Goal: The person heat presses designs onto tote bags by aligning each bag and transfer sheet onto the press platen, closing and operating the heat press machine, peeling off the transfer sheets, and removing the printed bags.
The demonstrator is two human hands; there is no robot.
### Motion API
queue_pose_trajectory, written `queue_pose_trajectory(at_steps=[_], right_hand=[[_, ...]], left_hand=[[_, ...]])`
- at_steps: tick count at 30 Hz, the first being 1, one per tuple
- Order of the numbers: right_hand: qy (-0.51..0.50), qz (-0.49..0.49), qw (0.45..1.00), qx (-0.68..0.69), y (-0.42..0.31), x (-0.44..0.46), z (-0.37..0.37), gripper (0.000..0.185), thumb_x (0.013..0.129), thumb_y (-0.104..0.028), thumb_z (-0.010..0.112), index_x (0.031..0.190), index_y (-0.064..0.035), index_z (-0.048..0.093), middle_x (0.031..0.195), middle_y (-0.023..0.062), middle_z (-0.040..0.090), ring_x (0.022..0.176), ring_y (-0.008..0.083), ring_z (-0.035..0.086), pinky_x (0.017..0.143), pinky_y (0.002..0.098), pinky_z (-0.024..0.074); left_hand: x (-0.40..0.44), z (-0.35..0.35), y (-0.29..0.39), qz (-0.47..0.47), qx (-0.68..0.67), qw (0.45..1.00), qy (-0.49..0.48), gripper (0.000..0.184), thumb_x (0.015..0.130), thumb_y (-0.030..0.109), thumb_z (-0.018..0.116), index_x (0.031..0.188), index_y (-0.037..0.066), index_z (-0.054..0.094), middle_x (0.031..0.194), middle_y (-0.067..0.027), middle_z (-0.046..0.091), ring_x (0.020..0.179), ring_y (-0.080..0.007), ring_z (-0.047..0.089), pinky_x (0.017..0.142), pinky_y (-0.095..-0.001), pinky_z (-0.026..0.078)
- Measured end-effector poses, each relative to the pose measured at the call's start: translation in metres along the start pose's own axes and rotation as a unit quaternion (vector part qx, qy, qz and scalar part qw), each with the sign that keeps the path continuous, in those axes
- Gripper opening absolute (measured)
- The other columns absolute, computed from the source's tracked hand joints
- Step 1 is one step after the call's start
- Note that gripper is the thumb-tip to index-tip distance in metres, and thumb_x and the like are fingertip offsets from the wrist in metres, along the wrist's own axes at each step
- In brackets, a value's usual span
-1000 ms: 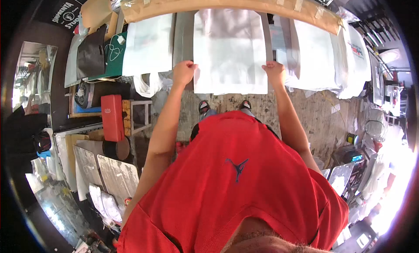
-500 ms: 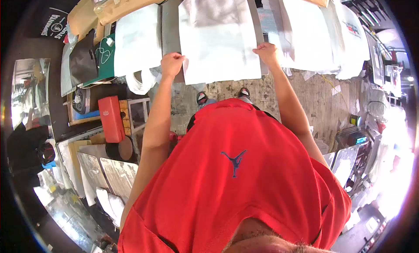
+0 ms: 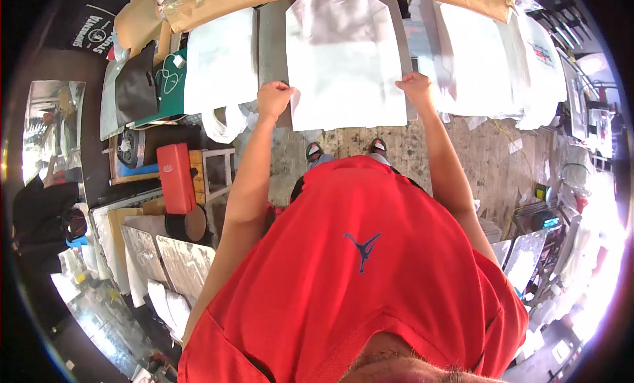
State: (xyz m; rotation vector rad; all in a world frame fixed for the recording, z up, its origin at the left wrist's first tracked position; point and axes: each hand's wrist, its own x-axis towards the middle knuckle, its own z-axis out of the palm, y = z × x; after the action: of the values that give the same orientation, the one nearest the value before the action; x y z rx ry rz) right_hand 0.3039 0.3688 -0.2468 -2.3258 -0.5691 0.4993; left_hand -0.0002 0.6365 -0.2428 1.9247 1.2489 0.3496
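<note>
Head view: the white sheet [image 3: 347,66] is laid flat over a grey board [image 3: 272,46], between other white pieces; its left edge is pinched in the closed grip of the left hand [image 3: 275,100], its right edge in that of the right hand [image 3: 416,92]

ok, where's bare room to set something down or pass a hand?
Narrow grey strip between left white sheet and middle white sheet; floor between right forearm and yellow cord, paper scraps nearby. Crowded: overlapping right-hand white sheets.
</note>
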Motion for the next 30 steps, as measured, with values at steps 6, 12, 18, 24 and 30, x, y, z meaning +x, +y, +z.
queue_pose_trajectory(at_steps=[6, 12, 18, 24, 30], right_hand=[[0.007, 0.004, 1.0, -0.017, -0.003, 0.0, 0.0, 0.027, 0.073, -0.026, 0.087, 0.089, -0.0081, 0.074, 0.08, 0.0045, 0.075, 0.074, 0.0153, 0.07, 0.071, 0.0331, 0.0565], [0.005, 0.01, 1.0, 0.01, -0.006, -0.003, 0.0, 0.027, 0.073, -0.024, 0.088, 0.09, -0.0075, 0.074, 0.08, 0.0042, 0.075, 0.072, 0.0155, 0.07, 0.07, 0.0326, 0.0566], [0.031, -0.027, 0.999, 0.028, 0.006, 0.003, 0.005, 0.026, 0.07, -0.021, 0.089, 0.085, -0.0064, 0.075, 0.078, 0.0046, 0.075, 0.07, 0.0158, 0.07, 0.07, 0.0321, 0.0568], [0.027, -0.022, 0.999, 0.042, 0.006, 0.003, 0.004, 0.026, 0.069, -0.022, 0.089, 0.084, -0.0056, 0.074, 0.078, 0.0051, 0.074, 0.073, 0.0161, 0.07, 0.07, 0.0323, 0.057], [0.015, -0.01, 0.999, 0.044, 0.001, -0.001, -0.001, 0.028, 0.069, -0.024, 0.09, 0.084, -0.0063, 0.074, 0.077, 0.0052, 0.074, 0.072, 0.0158, 0.069, 0.07, 0.0322, 0.0567]], left_hand=[[-0.006, 0.001, 0.003, 0.027, 0.021, 0.999, 0.017, 0.025, 0.078, 0.027, 0.081, 0.083, 0.003, 0.077, 0.081, -0.0118, 0.076, 0.075, -0.025, 0.072, 0.073, -0.0367, 0.056], [0.001, 0.007, -0.006, 0.026, 0.041, 0.999, 0.024, 0.024, 0.079, 0.027, 0.079, 0.083, 0.003, 0.076, 0.084, -0.0134, 0.075, 0.077, -0.0289, 0.071, 0.076, -0.0393, 0.056], [-0.005, 0.007, 0.0, 0.018, 0.046, 0.998, 0.025, 0.025, 0.082, 0.027, 0.078, 0.084, 0.003, 0.075, 0.085, -0.014, 0.074, 0.081, -0.03, 0.071, 0.078, -0.0411, 0.055], [0.0, 0.011, -0.008, 0.032, 0.054, 0.998, 0.028, 0.026, 0.084, 0.028, 0.077, 0.083, 0.002, 0.073, 0.084, -0.0148, 0.074, 0.082, -0.0327, 0.071, 0.079, -0.0428, 0.055], [0.003, 0.015, -0.011, 0.047, 0.067, 0.996, 0.044, 0.025, 0.085, 0.028, 0.075, 0.082, 0.003, 0.072, 0.082, -0.0151, 0.074, 0.081, -0.0351, 0.071, 0.078, -0.0438, 0.055]])
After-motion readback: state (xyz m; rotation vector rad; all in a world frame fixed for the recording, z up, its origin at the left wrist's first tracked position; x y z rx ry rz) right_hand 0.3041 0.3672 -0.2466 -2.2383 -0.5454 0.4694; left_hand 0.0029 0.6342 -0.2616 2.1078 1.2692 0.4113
